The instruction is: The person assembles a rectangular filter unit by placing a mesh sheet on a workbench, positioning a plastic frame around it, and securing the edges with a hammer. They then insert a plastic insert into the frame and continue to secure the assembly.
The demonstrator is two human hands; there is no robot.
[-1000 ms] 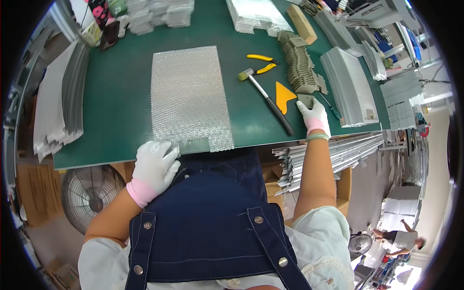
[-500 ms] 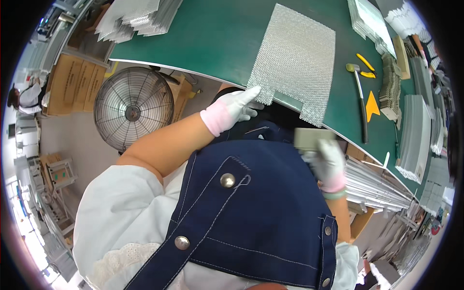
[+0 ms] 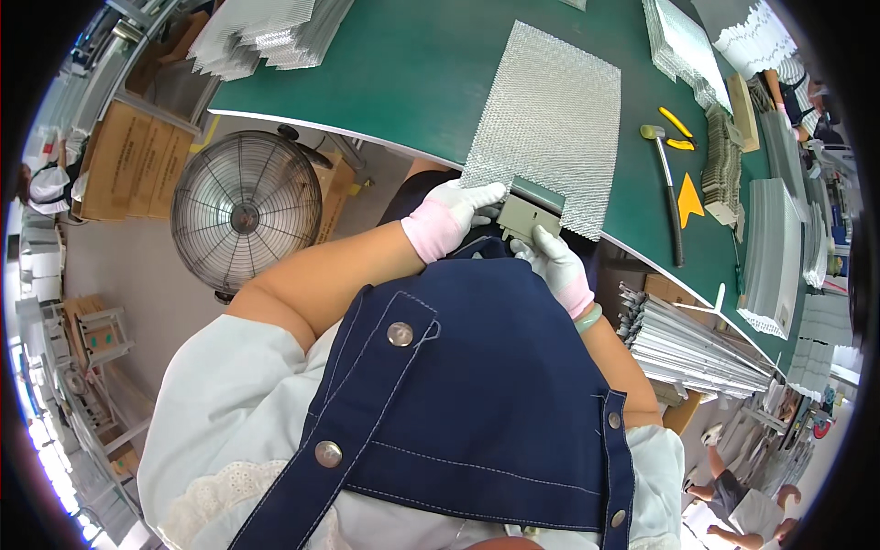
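Note:
A silver mesh-textured metal sheet [image 3: 545, 119] lies on the green table, its near end overhanging the edge, with a rectangular notch cut into that end. My left hand [image 3: 454, 215], in a white glove with a pink cuff, pinches the sheet's near left corner beside the notch. In my gloved right hand [image 3: 559, 268] is a flat grey-green rectangular piece [image 3: 528, 220], gripped between thumb and fingers. The piece sits at the notch, close to my left fingertips; whether it touches the sheet's edge I cannot tell.
On the green table [image 3: 403, 82] to the right lie a hammer [image 3: 672, 188], a yellow-handled hand tool [image 3: 676, 128] and a yellow pointed piece [image 3: 689, 202]. Stacked mesh sheets [image 3: 293, 37] stand at the far left. A floor fan [image 3: 246, 218] is left of me.
My right hand has carried the grey-green piece leftward and up to the sheet's notch. My left hand stays at the corner, and the sheet appears slightly lower in view.

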